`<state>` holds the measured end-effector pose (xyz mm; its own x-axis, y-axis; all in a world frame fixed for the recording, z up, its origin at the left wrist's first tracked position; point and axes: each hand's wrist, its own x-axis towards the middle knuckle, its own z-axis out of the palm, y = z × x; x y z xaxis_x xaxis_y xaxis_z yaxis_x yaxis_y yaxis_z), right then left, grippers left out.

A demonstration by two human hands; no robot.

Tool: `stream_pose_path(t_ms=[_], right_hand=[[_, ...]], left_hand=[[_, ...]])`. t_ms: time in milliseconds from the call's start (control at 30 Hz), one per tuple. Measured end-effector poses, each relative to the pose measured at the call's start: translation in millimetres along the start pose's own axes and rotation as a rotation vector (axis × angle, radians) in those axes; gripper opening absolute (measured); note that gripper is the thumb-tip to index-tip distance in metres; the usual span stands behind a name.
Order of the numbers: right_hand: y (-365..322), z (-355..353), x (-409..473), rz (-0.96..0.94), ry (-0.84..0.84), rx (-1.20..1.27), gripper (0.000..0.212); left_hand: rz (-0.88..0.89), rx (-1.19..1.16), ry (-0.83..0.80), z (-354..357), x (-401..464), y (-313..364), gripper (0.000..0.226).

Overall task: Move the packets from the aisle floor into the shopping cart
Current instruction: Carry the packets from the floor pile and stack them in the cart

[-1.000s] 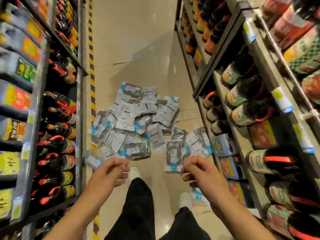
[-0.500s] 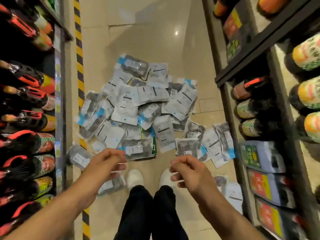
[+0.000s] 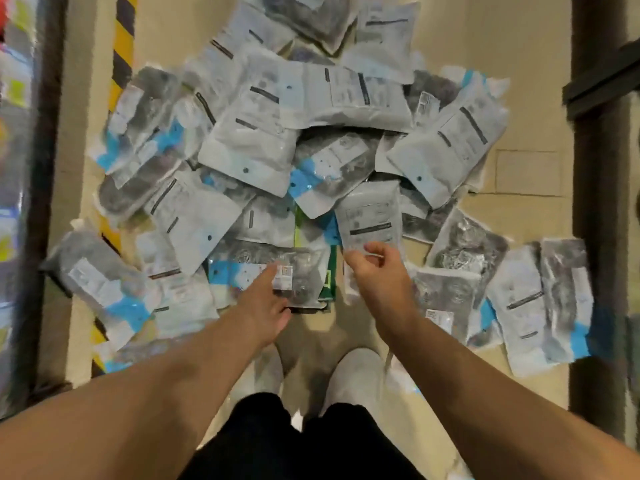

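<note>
Both hands are now reaching much lower than half a second ago, and the packets (image 3: 304, 140) are filling most of the view, so the head is bending down toward the floor (image 3: 530, 46).

At the 6 o'clock edge of the pile, the left hand (image 3: 265, 299) is lying with straight fingers on a clear packet (image 3: 298, 271) that has a blue end, and its thumb is at the near edge of this packet. Just beside it, toward 3 o'clock, the right hand (image 3: 375, 271) is pinching the lower edge of a white packet (image 3: 372, 214) between curled fingers and thumb.

All the packets are lying in an overlapping heap on the floor, between dark shelf edges at 9 and 3 o'clock. Two white shoes (image 3: 353, 379) are standing at 6 o'clock. Striped tape (image 3: 123, 39) is running along the floor at 10 o'clock.
</note>
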<state>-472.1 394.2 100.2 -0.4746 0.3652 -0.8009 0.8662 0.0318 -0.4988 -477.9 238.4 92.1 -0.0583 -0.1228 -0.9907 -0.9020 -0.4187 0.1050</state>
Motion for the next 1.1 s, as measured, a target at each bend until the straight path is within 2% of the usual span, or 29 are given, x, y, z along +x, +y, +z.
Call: stream_pose_path(t_ms=[100, 167, 233, 333, 400, 567, 633, 733, 833, 933, 1033, 1100], right_hand=[[10.3, 17.3, 41.6, 0.040, 0.129, 0.031, 0.075], [10.7, 20.0, 70.0, 0.026, 0.224, 0.004, 0.088], [11.8, 16.4, 95.0, 0.001, 0.312, -0.048, 0.099], [16.5, 6.3, 119.2, 0.009, 0.396, -0.168, 0.110], [22.5, 2.4, 128.9, -0.009, 0.381, -0.212, 0.114], [37.2, 7.0, 139.6, -0.009, 0.300, -0.235, 0.123], [37.8, 7.5, 142.6, -0.024, 0.283, -0.268, 0.117], [36.5, 6.3, 149.7, -0.051, 0.244, -0.313, 0.095], [37.7, 4.2, 153.8, -0.048, 0.238, -0.383, 0.086], [40.5, 4.7, 147.2, -0.027, 0.188, -0.426, 0.069], [42.0, 3.8, 129.8, -0.031, 0.149, -0.406, 0.069], [40.8, 1.3, 114.8, -0.017, 0.125, -0.389, 0.068]], left_hand=[[-0.030, -0.075, 0.046, -4.3, 49.5, -6.3, 0.040], [-0.048, -0.119, 0.044, -2.9, 76.4, -13.5, 0.046], [-0.050, -0.205, 0.079, -0.6, 97.2, -20.0, 0.043], [-0.025, -0.364, 0.075, 6.1, 126.5, -30.4, 0.063], [-0.046, -0.415, 0.124, 7.9, 145.8, -37.1, 0.070], [-0.108, -0.417, 0.210, 12.4, 141.8, -28.5, 0.063], [-0.106, -0.416, 0.202, 9.9, 143.3, -26.3, 0.061], [-0.087, -0.429, 0.208, 4.2, 147.0, -28.4, 0.060], [-0.054, -0.426, 0.232, -1.4, 157.3, -34.2, 0.060], [-0.049, -0.416, 0.237, -5.5, 153.2, -36.6, 0.046], [-0.048, -0.424, 0.157, -13.2, 136.6, -36.8, 0.025], [-0.035, -0.428, 0.085, -21.0, 121.4, -35.6, 0.028]])
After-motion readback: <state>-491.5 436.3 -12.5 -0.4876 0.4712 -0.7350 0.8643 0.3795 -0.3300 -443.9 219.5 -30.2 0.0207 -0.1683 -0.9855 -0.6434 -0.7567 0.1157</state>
